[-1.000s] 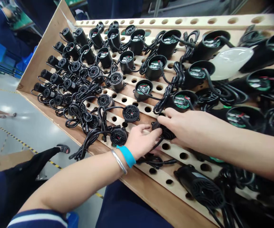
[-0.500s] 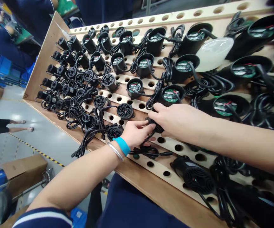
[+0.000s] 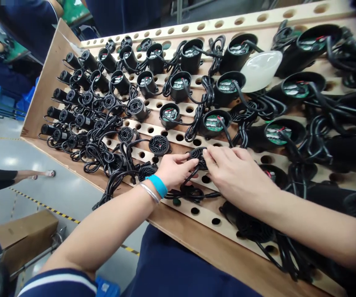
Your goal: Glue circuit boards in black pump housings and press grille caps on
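Note:
A slanted wooden rack [image 3: 178, 206] with rows of holes carries many black round lamp housings with cords. Both my hands meet on one black ribbed housing [image 3: 197, 155] near the rack's lower middle. My left hand [image 3: 174, 170], with a blue band and a metal bangle at the wrist, pinches its left side and its cord. My right hand [image 3: 236, 175] grips its right side with curled fingers. A coil of black cord [image 3: 190, 193] lies just below the housing.
Housings with green circuit boards [image 3: 214, 122] fill the rows above. A white lamp cover [image 3: 260, 70] lies at the upper right. Another black housing [image 3: 249, 225] lies under my right forearm. A cardboard box [image 3: 23, 235] and a passer-by's legs [image 3: 17, 176] are on the floor at left.
My right hand has drawn back and lower, so the ribbed housing now shows between both hands. The view has shifted slightly right along the rack.

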### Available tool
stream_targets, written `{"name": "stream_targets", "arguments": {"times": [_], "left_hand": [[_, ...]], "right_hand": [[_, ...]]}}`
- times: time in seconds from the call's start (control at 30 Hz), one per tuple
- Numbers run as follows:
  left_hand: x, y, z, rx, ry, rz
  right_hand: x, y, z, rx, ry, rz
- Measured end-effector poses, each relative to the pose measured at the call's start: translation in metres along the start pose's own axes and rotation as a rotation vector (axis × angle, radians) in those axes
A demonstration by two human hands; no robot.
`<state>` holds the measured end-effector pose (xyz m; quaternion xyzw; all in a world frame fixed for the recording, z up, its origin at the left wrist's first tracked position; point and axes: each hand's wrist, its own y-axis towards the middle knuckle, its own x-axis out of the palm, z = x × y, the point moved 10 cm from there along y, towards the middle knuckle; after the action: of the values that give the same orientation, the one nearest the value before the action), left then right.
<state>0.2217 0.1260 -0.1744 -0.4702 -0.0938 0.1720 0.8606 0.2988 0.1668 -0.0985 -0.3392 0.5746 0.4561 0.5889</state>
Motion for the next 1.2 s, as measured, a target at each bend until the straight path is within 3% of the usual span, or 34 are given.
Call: {"name": "stream_targets", "arguments": {"times": [0.13,0.27,0.33,0.4,0.47,0.57,0.63,0.77,0.97,1.1,1.2], "left_hand": [[0.001,0.001,0.001,0.043,0.013,-0.023],[0.000,0.001,0.004,0.077,0.069,-0.009],[-0.001,0.001,0.006,0.082,0.091,-0.006],[-0.002,0.002,0.007,0.082,0.103,-0.012],[-0.003,0.003,0.007,0.086,0.106,-0.013],[-0.004,0.004,0.007,0.095,0.111,-0.010],[-0.004,0.006,0.006,0.105,0.117,-0.012],[-0.004,0.011,0.006,0.153,0.121,-0.005],[-0.005,0.019,0.004,0.213,0.127,-0.014],[-0.008,0.023,0.001,0.242,0.145,-0.007],[-0.007,0.025,0.001,0.269,0.176,-0.019]], "right_hand": [[-0.003,-0.003,-0.007,0.042,-0.038,0.107],[-0.001,-0.006,0.001,0.089,0.079,0.086],[-0.007,0.000,0.022,0.189,0.378,0.066],[-0.015,0.010,0.053,0.391,0.777,0.122],[-0.024,0.021,0.082,0.620,1.064,0.278],[-0.024,0.042,0.090,0.731,1.324,0.531],[-0.011,0.051,0.079,0.758,1.344,0.589],[0.013,0.056,0.058,0.740,1.282,0.544],[0.002,0.052,0.066,0.711,1.254,0.671],[0.013,0.058,0.055,0.678,1.239,0.613],[0.009,0.064,0.063,0.673,1.250,0.591]]}}
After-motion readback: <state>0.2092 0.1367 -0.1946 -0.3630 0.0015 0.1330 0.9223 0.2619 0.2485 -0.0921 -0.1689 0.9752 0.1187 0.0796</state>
